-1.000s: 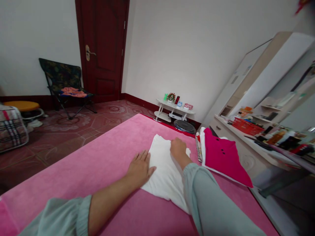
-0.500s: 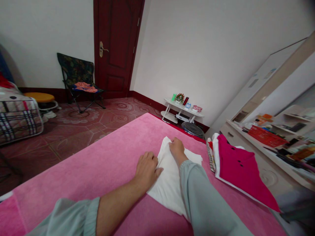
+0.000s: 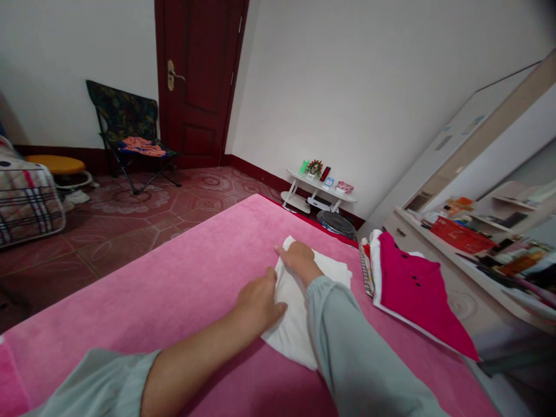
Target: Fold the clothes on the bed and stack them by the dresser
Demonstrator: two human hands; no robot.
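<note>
A folded white garment (image 3: 292, 313) lies on the pink bedspread (image 3: 186, 260) in front of me. My left hand (image 3: 259, 300) holds its left edge, thumb on top of the fabric and fingers at the border. Farther up, my right hand (image 3: 299, 258) reaches across the cloth and grips the same edge near the upper corner. The right forearm hides part of the garment's right side. To the right rests a stack of folded clothes, with a magenta garment with dark buttons (image 3: 410, 289) on top.
A cluttered dresser (image 3: 434, 231) holding a red basket (image 3: 463, 234) stands right of the bed. Beyond the bed's end is a small white shelf (image 3: 319, 184). A camouflage folding chair (image 3: 125, 116) and a yellow stool (image 3: 54, 164) are at the left, near the dark red door (image 3: 200, 81).
My right hand has shifted to the left edge of the white garment. The left hand's fingers have drawn together at that edge. The view has turned slightly.
</note>
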